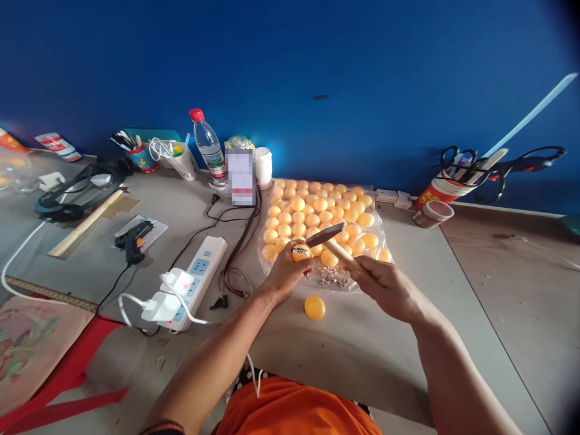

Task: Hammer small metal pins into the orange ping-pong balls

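Note:
My left hand [290, 272] is closed around an orange ping-pong ball [301, 253] that has a row of silvery studs across its top. In my right hand [389, 287] is the pale wooden handle of a hammer [327, 234]. Its dark head hangs just above and to the right of the ball; I cannot tell whether they touch. Small metal studs [333, 277] lie in a pile between my hands, on clear plastic. Closer to me a single orange ball [314, 307] rests on the table.
Rows of orange balls [321, 205] in clear plastic lie beyond my hands. Left are a power strip [202, 266], a glue gun [135, 241], a water bottle [209, 151] and a phone [240, 177]. Right, a red cup of tools [437, 188] leans beside a small tub [432, 214].

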A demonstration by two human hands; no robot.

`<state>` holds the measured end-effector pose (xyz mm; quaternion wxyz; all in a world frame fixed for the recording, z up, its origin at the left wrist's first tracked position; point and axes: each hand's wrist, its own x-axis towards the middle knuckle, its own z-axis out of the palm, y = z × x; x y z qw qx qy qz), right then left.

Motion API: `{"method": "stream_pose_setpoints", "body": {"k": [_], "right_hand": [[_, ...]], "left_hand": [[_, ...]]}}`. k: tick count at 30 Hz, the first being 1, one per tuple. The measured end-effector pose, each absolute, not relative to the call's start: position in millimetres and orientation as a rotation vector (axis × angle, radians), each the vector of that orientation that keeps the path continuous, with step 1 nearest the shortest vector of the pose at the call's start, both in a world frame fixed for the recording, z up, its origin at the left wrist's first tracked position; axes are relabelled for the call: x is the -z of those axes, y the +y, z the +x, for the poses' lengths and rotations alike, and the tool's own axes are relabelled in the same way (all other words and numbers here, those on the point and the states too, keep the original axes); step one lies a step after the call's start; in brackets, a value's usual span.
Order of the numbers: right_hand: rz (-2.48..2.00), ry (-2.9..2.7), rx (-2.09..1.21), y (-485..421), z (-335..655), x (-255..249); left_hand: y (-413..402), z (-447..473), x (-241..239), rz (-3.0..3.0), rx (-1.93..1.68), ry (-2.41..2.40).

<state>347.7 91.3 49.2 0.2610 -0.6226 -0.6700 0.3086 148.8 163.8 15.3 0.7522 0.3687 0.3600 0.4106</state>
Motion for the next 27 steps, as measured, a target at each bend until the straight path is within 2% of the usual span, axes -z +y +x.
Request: {"method": "stream_pose_setpoints", "body": {"k": [21,25,27], "right_hand": [[-1.672,-1.871,-0.810,93.7,341.5,-47.2],[-1.688,-1.677,-0.816,90.8,347.7,-49.3],[-1.741,-1.574,-0.717,90.5,353.1,-49.2]], "left_hand": [[166.1,146.8,-10.1,0.904,-0.888,0.802],[169.2,145.2,-5.3,0.926,-0.965,0.842],[169.8,144.0,-3.5,0.970,-0.968,0.859]]}}
